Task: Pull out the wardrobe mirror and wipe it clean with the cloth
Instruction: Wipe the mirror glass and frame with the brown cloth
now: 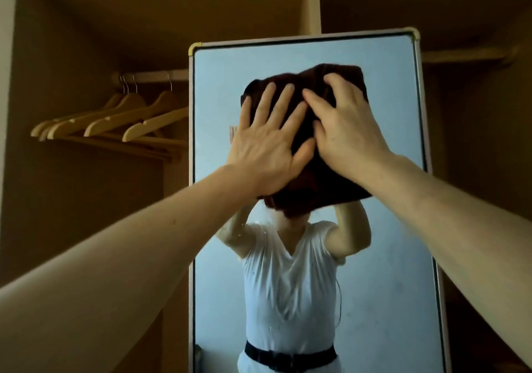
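Hands (302, 139) flat on cloth (322, 177), mirror (388, 228) upright.

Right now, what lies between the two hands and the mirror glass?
In the head view, a dark folded cloth lies between them: the left hand and right hand both press flat on it against the mirror.

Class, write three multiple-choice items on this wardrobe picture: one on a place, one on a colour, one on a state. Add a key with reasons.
1. Where do the hangers hang?
A. left of the mirror
B. right of it
C. on its frame

2. What colour is the cloth?
A. white
B. dark brown
C. yellow

3. How is the cloth held?
A. dangling from one hand
B. lying on the floor
C. pressed flat on the glass by both hands

Key: A, they hang on the left rail; B, it looks dark brown; C, left hand and right hand press it flat.
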{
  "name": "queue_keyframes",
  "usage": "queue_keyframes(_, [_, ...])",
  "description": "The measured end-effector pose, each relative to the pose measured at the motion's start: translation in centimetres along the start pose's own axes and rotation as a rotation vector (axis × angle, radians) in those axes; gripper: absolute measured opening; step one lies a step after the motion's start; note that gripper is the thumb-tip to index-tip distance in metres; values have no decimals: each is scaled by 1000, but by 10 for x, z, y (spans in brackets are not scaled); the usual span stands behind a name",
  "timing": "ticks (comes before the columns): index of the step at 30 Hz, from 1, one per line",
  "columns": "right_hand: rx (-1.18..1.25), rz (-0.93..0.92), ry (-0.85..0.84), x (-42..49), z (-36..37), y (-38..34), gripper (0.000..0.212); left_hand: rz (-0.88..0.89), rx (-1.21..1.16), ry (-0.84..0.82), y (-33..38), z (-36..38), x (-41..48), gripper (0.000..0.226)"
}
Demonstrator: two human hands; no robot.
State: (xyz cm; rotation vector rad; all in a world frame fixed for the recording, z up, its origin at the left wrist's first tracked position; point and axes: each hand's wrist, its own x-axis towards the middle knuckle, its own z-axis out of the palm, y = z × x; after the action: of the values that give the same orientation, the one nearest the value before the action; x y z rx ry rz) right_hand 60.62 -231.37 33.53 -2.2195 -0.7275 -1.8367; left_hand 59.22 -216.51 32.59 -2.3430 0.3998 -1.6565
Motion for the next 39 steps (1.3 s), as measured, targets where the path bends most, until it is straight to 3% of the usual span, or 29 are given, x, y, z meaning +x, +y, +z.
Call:
queue_keyframes(5, [32,-31,41,-95,24,-11,42,114,16,37,23,32,-82,74])
queue_keyframes(9, [-59,-74,-42,-138,31,-6,43,143,11,37,43,49,-112,74])
queue_keyframes(14, [-116,-87,-42,-92,17,19,45,183,24,63,35,33,-63,73])
queue_keyframes(23, [-196,71,-124,39,-33,76,54,166,192,24,27,0,90,78])
queue_keyframes(32, [-96,127,-115,7,-23,62,58,178,150,52,35,7,64,76])
queue_keyframes(39, [-110,127,-116,-77,-6,42,60,236,82,88,59,23,-9,72])
